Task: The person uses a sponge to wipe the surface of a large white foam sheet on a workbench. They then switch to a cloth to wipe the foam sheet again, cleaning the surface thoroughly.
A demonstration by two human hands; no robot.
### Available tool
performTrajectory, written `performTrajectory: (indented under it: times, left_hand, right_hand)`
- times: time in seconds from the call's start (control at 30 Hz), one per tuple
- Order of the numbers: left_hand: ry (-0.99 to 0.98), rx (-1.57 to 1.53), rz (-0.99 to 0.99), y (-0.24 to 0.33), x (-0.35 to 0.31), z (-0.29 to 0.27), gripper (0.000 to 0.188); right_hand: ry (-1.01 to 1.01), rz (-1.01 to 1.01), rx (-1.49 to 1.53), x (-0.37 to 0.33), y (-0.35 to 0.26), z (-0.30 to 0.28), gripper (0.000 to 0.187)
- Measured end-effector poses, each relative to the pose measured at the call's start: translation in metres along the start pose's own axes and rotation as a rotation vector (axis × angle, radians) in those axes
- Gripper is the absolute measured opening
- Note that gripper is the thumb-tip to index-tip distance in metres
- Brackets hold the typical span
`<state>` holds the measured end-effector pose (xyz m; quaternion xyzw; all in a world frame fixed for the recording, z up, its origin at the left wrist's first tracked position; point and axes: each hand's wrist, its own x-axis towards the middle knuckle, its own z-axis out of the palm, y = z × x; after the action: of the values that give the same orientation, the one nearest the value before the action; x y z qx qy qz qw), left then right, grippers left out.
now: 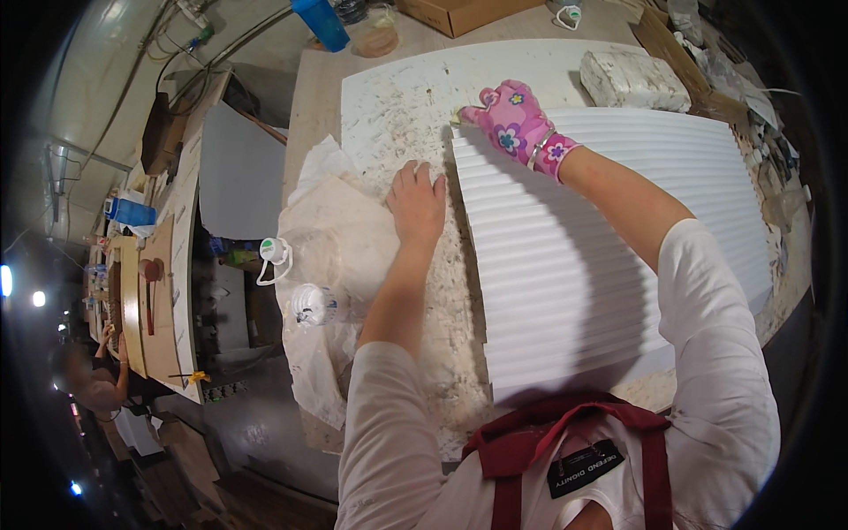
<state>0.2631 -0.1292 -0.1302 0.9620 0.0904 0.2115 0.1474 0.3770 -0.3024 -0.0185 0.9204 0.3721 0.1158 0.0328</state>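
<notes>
A white ridged panel point(565, 256) made of many parallel strips covers the right half of the worktable. At its far left corner is my right hand point(514, 124), in a pink flowered glove with a band at the wrist. Its fingers are closed, and a small pale yellowish bit pokes out at the tips, too small to name. Bare and palm down, my left hand point(417, 201) lies with its fingers stretched out on the stained white board point(397, 97), between the panel's left edge and a crumpled beige cloth point(340, 212). It holds nothing.
A clear plastic jug point(315, 304) and its white handled cap point(274, 252) sit on the cloth. Behind the panel lies a wrapped white block point(634, 81). A blue cup point(321, 23) and a cardboard box point(468, 12) stand farther back. Another person point(97, 380) works far left.
</notes>
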Motion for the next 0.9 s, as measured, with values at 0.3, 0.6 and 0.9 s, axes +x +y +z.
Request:
performTrajectory:
  times: [0.3, 0.6, 0.9]
  left_hand:
    - [-0.017, 0.003, -0.017, 0.003, 0.001, -0.002, 0.036]
    - [-0.031, 0.007, -0.012, 0.009, 0.002, 0.004, 0.036]
    - [-0.015, -0.002, 0.019, 0.005, 0.003, 0.003, 0.033]
  right_hand:
    - [0.12, -0.097, -0.007, 0.007, -0.003, 0.002, 0.031]
    - [0.153, -0.079, 0.125, -0.005, -0.014, 0.021, 0.026]
    - [0.099, 0.121, 0.112, -0.027, -0.021, 0.027, 0.026]
